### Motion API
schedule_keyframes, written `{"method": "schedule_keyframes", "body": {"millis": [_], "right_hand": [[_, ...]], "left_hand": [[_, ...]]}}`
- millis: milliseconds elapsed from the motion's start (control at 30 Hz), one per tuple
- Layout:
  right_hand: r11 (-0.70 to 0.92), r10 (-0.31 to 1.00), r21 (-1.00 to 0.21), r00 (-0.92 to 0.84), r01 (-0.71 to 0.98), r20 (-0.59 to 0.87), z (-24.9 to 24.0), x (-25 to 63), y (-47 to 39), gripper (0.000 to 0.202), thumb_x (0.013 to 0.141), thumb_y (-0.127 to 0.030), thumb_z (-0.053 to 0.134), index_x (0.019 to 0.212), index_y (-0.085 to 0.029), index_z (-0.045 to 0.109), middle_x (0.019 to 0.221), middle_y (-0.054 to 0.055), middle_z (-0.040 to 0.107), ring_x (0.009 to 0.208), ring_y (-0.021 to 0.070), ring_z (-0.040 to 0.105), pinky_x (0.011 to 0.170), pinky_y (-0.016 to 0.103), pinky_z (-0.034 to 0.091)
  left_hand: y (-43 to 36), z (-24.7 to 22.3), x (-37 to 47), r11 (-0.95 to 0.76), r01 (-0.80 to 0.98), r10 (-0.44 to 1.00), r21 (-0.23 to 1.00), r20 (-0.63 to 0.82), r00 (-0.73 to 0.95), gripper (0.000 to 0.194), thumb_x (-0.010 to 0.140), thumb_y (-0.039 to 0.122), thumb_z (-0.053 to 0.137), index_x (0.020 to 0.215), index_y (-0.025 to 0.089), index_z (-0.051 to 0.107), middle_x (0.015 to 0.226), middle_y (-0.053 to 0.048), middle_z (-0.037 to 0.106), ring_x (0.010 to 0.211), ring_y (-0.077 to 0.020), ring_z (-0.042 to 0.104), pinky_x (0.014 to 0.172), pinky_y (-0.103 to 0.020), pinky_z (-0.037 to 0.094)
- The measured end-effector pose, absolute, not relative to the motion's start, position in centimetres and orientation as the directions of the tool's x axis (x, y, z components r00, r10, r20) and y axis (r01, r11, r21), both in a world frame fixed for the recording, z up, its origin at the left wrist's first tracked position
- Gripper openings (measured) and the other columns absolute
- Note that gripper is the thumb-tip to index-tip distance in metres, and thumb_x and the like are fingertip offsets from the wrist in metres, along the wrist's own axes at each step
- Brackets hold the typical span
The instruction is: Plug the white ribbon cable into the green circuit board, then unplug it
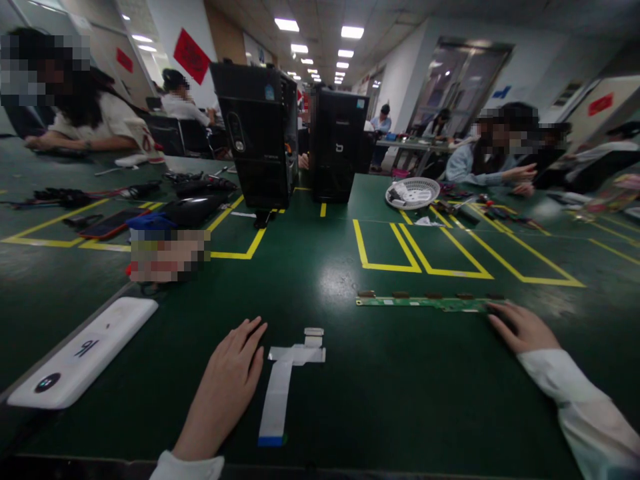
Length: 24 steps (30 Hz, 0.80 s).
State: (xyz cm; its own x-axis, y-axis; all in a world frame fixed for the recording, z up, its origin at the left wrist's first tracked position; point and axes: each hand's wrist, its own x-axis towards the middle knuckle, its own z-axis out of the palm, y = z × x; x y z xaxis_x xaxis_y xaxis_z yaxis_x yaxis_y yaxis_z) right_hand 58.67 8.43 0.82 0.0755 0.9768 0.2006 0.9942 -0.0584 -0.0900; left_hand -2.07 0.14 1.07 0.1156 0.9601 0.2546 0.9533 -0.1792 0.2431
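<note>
Narrow green circuit board (pixel 415 303) lies flat on the dark green worktop (pixel 380 407), long axis running left from the right grip (pixel 527 330). Row of brown connectors along its far edge. Right grip is at the board's right end, fingertips touching it; can't tell if it's pinched or just touched. Sleeve is white.

White flat ribbon cable (pixel 277 400) sits just right of the left grip (pixel 225 383), well left of the right one. Folded into a rough T, blue end toward the near edge, connector (pixel 314 332) at the far end. Left grip is open and empty, palm down, fingers pointing away, apart from the cable.

Left of the left grip: white oblong device (pixel 85 353), set diagonally, dark round spot at its near end. Beyond that: pixelated object (pixel 167 255), a red-edged dark device (pixel 114 223), black cables (pixel 63 195).

Straight ahead, beyond and between both grips: two black PC towers, left tower (pixel 257 143) and right tower (pixel 337 147), both upright. Yellow tape outlines (pixel 390 269) on the surface, beyond the board. White plastic basket (pixel 393 202) past them, ahead and left of the right grip, items inside.

Seated person (pixel 107 127) far left, another person (pixel 493 160) far right.
</note>
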Motion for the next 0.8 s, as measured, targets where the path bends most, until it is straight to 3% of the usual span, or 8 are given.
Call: {"method": "schedule_keyframes", "body": {"millis": [167,567,800], "right_hand": [[0.186,0.953,-0.192,-0.130,0.964,0.273,0.2,52.9,8.6,0.049,0.087,-0.047,0.042,0.125,-0.019,0.055,0.122,0.015,0.059,0.115,0.0266,0.059,0.100,0.041,0.047],[0.468,0.807,-0.077,-0.391,0.880,0.443,-0.6,38.1,8.2,0.051,0.096,-0.047,0.036,0.130,-0.015,0.057,0.123,0.019,0.056,0.119,0.0321,0.052,0.098,0.051,0.047],[0.593,0.747,-0.055,-0.523,0.803,0.410,0.7,32.0,7.6,0.050,0.094,-0.047,0.044,0.132,-0.017,0.057,0.117,0.016,0.058,0.108,0.0304,0.051,0.099,0.054,0.041]], "left_hand": [[0.1,1.0,-2.2,-0.173,0.951,0.963,0.257,0.246,0.109,0.049,0.095,0.039,0.034,0.135,0.018,0.055,0.143,-0.011,0.054,0.133,-0.0295,0.048,0.109,-0.053,0.041],[0.1,1.0,-2.2,-0.198,0.946,0.950,0.255,0.287,0.122,0.048,0.095,0.037,0.036,0.135,0.018,0.055,0.143,-0.011,0.054,0.133,-0.0286,0.048,0.110,-0.052,0.040],[0.1,1.2,-2.1,-0.178,0.948,0.957,0.265,0.271,0.105,0.049,0.094,0.039,0.036,0.134,0.017,0.056,0.142,-0.012,0.055,0.132,-0.0297,0.049,0.109,-0.053,0.040]]}}
